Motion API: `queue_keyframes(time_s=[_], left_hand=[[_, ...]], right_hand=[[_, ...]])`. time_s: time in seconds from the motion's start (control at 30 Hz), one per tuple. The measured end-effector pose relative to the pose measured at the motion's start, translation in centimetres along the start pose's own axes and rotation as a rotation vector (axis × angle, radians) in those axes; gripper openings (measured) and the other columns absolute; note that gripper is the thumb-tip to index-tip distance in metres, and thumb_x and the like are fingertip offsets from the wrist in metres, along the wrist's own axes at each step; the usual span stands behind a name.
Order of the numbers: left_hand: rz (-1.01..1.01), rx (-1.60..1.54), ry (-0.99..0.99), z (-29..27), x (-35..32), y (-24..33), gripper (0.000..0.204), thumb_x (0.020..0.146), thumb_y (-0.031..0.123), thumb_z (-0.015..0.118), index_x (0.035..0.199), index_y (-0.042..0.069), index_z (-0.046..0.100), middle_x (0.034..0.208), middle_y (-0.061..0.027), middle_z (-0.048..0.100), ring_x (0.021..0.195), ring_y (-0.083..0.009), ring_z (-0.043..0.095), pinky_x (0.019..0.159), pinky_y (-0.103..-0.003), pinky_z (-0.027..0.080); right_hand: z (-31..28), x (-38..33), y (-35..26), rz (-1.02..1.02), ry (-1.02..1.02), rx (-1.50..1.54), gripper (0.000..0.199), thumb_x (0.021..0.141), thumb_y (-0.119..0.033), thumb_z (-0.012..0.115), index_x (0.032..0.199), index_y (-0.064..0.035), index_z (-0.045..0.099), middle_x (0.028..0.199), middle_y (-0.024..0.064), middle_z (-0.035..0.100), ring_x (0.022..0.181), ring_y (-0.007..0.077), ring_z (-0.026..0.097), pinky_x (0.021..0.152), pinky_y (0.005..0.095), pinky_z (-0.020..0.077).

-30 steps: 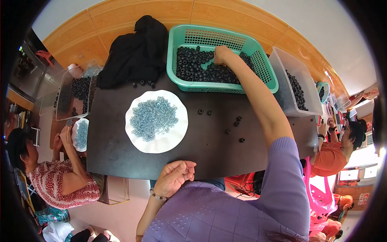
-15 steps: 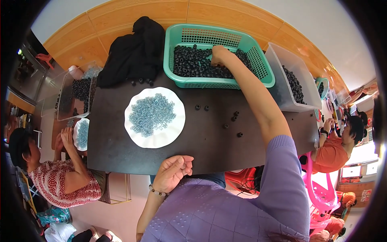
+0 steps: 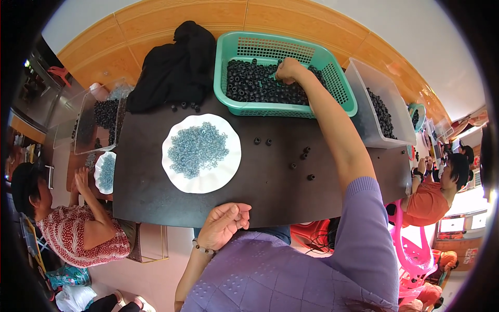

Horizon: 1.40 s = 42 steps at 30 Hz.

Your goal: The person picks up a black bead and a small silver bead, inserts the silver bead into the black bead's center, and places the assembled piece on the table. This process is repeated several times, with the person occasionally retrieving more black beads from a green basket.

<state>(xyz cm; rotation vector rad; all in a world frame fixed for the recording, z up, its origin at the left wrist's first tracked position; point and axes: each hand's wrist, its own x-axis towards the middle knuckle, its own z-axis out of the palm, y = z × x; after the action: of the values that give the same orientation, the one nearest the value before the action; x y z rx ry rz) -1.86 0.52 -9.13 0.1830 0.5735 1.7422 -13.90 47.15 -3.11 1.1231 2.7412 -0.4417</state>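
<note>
presumably light, stiff, side-pinchable: black pieces are lying around right hand, grip unclear. left hand is resting half-curled.

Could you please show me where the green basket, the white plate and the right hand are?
Green basket (image 3: 267,109): head view, on its near outer wall.
White plate (image 3: 218,180): head view, on its bare lower-right part, beside the beads.
Right hand (image 3: 290,70): head view, on the back of the hand.
</note>
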Motion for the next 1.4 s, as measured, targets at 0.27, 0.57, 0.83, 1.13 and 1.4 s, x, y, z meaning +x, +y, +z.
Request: queue_keyframes(time_s=[0.27,0.57,0.83,1.13,1.4], left_hand=[[-0.018,-0.001,-0.039,-0.3,0.0,0.1,0.033,0.099,0.023,0.048,0.113,-0.004,0.059,0.093,-0.0078,0.062,0.083,-0.0144,0.058,0.077,-0.031,0.048],[-0.014,-0.009,-0.055,-0.2,0.1,0.2,0.033,0.099,0.024,0.047,0.113,-0.004,0.059,0.093,-0.0071,0.061,0.081,-0.0129,0.057,0.077,-0.031,0.047],[-0.004,-0.013,-0.055,-0.3,0.0,0.1,0.033,0.099,0.023,0.047,0.113,-0.004,0.059,0.093,-0.0066,0.061,0.080,-0.0116,0.056,0.077,-0.031,0.048],[0.006,0.016,-0.017,0.2,-0.3,0.1,0.032,0.099,0.023,0.046,0.112,-0.003,0.060,0.088,-0.0063,0.060,0.078,-0.0121,0.055,0.074,-0.031,0.047],[-0.003,0.021,0.006,0.3,-0.1,-0.1,0.031,0.099,0.023,0.045,0.110,-0.003,0.060,0.084,-0.0066,0.059,0.077,-0.0128,0.055,0.073,-0.031,0.047]], right_hand=[[-0.5,-1.5,-1.0,-0.106,-0.137,-0.058,0.018,0.064,-0.008,0.076,0.080,-0.0057,0.067,0.075,0.0056,0.066,0.064,0.0168,0.063,0.055,0.0309,0.0513],[0.1,-1.2,-0.5,-0.439,-0.056,-0.073,0.028,0.064,-0.007,0.079,0.088,-0.0026,0.064,0.078,0.0071,0.065,0.075,0.0188,0.062,0.067,0.0329,0.0503],[0.2,-1.3,-0.6,-0.522,-0.025,-0.130,0.024,0.065,-0.009,0.076,0.085,-0.0027,0.065,0.076,0.0095,0.066,0.072,0.0208,0.063,0.065,0.0341,0.0502],[0.5,-2.1,-0.6,-0.441,-0.045,-0.233,0.029,0.068,-0.023,0.078,0.085,-0.0032,0.067,0.083,0.0152,0.067,0.080,0.0305,0.064,0.072,0.0396,0.0517],[-2.1,-3.8,0.7,-0.439,0.204,0.206,0.014,0.071,-0.015,0.071,0.075,-0.0018,0.068,0.066,0.0059,0.065,0.063,0.0139,0.061,0.061,0.0286,0.0494]])
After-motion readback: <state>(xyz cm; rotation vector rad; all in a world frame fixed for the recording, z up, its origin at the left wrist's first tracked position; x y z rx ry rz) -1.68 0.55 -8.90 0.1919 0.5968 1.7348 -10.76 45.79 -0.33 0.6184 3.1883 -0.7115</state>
